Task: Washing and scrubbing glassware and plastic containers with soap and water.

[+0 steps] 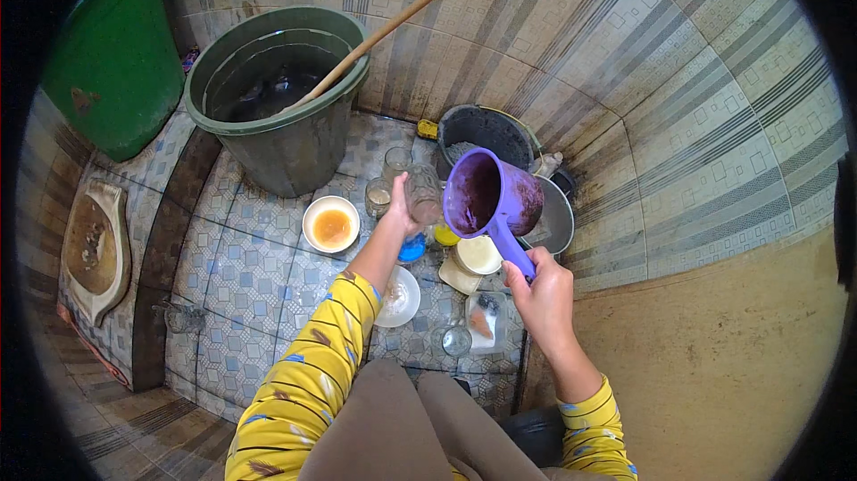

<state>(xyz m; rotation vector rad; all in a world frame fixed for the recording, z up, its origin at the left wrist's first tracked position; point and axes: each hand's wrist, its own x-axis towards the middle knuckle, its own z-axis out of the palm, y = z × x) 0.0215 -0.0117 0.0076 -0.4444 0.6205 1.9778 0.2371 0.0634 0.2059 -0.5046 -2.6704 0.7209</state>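
My left hand (400, 212) holds a transparent drinking glass (424, 196), tipped sideways above the floor. In my right hand (546, 290) is the handle of a purple plastic water dipper (527, 196); its mouth leans towards the glass, and I cannot tell whether water is running out. Brownish stains mark the inside of the dipper. Below my hands stand a cream-coloured bowl (479, 255), a blue round item (412, 248), a yellow item (446, 235) and a white plate (402, 300). Two more glasses, a far one (398, 158) and a nearer one (378, 197), stand beyond my left wrist.
A big green tub (288, 153) of water has a wooden pole (402, 17) leaning in it. Left lies a bowl (308, 224) of orange liquid; further left, a squat toilet (124, 246). A black bucket (485, 120) stands behind the dipper. Near my knees are a plastic container (492, 344) and a glass (456, 341).
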